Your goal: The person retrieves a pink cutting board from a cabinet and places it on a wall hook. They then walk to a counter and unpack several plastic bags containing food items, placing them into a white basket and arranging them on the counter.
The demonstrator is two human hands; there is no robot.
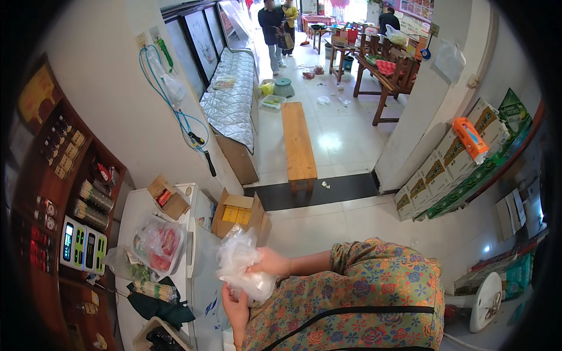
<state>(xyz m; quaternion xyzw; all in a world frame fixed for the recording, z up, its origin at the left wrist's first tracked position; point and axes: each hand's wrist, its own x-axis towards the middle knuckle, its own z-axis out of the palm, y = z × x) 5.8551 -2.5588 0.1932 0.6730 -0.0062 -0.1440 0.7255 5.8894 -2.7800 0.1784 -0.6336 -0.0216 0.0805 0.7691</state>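
A crumpled white, translucent plastic bag [257,285], perhaps several bunched together, is held in front of my body. My right hand [270,261] reaches in from the right in a flowered sleeve and closes round its upper part, with some fingers hidden in the folds. Lower down, my left hand [235,309] pinches the bag's bottom edge between thumb and fingers. Whatever the bag may contain cannot be made out. Just beyond it stands an open cardboard box [257,217] with yellow packs inside.
To the left, a white freezer top [132,234] bears a tray of bagged red food [161,245], bundled sticks [155,291] and a bin [143,339]. A wooden bench [298,140] stands ahead. Stacked cartons [451,158] line the right wall. Two people [272,29] are in the far room.
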